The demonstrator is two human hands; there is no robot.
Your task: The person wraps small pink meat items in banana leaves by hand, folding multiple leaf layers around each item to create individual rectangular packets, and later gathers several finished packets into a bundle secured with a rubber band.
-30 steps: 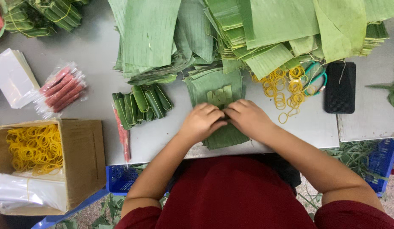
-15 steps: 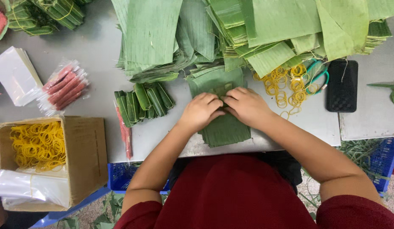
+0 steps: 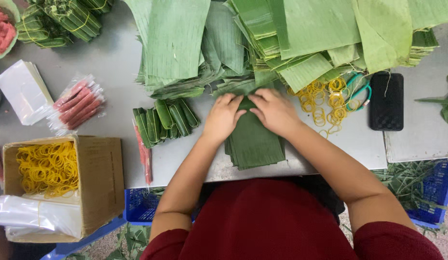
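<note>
- Banana-leaf stack [image 3: 255,142], near edge of worktop [image 3: 113,62]: light, limp, tears along the ribs.
- My left hand [image 3: 224,117] and right hand [image 3: 274,111]: fingers together, pressing its far end; hold there.

Under your hands lies a stack of dark green banana leaf pieces [image 3: 255,144] — flat, cut roughly rectangular, layered one on another. It sits at the near edge of the grey table [image 3: 118,62], about midway along it, its lower end reaching that edge. The upper end — fingers pressing there — looks folded, though your hands hide the fold itself.
</note>
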